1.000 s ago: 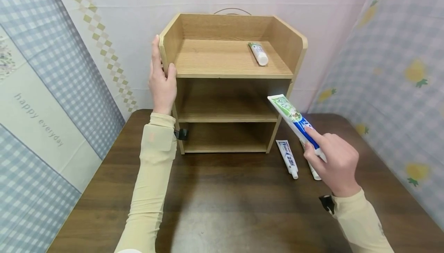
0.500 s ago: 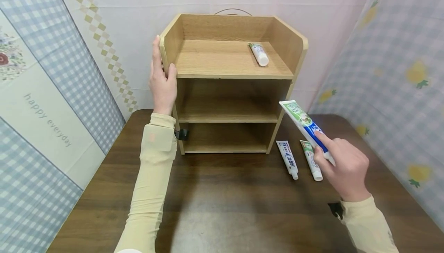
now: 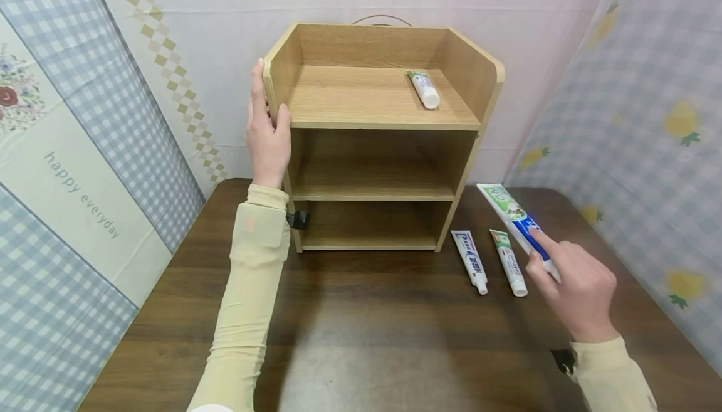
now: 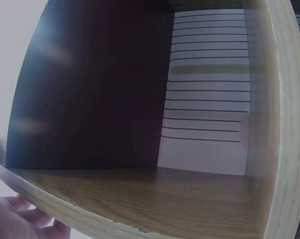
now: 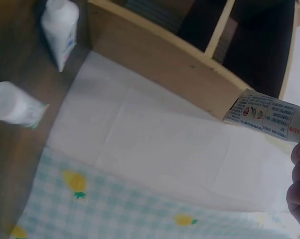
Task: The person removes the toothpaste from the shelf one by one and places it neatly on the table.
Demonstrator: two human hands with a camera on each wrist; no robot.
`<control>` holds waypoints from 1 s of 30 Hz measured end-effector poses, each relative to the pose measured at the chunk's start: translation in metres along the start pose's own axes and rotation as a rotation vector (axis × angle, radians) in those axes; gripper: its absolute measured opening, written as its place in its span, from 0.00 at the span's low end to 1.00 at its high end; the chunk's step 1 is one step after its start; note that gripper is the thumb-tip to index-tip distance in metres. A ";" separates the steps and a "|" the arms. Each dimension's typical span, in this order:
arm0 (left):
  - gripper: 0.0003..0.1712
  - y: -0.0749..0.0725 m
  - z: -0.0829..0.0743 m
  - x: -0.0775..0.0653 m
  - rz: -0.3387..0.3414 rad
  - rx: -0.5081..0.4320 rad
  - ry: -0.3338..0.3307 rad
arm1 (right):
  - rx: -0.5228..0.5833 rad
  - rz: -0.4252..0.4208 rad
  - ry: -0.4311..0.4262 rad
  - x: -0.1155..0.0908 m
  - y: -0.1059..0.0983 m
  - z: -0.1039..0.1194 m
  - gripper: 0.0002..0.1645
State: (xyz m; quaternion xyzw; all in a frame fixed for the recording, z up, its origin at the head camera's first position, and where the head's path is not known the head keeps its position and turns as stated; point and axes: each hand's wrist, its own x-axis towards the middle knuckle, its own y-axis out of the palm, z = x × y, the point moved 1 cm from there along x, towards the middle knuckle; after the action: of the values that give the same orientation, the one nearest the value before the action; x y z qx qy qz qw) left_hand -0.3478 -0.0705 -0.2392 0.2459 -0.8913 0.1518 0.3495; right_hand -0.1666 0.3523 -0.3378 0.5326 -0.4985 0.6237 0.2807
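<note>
The right grip [image 3: 581, 283] pinches a blue-green tube [image 3: 516, 219], probably light and soft, best held gently mid-body, while the left grip [image 3: 269, 145] clasps a shelf [image 3: 350, 89].

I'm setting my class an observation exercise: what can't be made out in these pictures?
Head view: the cap end of the held tube, hidden by the right hand.
Right wrist view: part of that hand, cut off by the right edge.
Left wrist view: part of the left hand, cut off at the lower left corner.
Head view: fine print on the white-capped tube on the shelf, too small.
</note>
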 end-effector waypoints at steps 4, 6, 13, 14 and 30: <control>0.39 0.001 0.000 0.000 0.004 0.005 -0.003 | -0.035 0.001 0.031 -0.010 0.000 -0.011 0.24; 0.38 0.001 0.000 0.000 0.004 0.010 -0.003 | -0.060 0.010 0.042 -0.014 -0.001 -0.017 0.25; 0.38 0.001 0.000 0.000 -0.003 0.008 0.001 | -0.119 0.114 0.089 -0.024 -0.002 -0.042 0.27; 0.38 0.001 0.000 0.000 -0.004 0.008 0.003 | -0.122 0.129 0.098 -0.026 -0.002 -0.046 0.27; 0.38 0.000 -0.002 -0.001 -0.001 -0.013 -0.002 | -0.153 0.339 0.187 -0.056 0.004 -0.083 0.21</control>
State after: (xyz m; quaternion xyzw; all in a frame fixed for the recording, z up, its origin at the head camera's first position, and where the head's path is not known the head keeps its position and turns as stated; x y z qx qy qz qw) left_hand -0.3460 -0.0694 -0.2384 0.2442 -0.8924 0.1457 0.3502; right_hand -0.1865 0.4375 -0.3867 0.3580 -0.5988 0.6691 0.2563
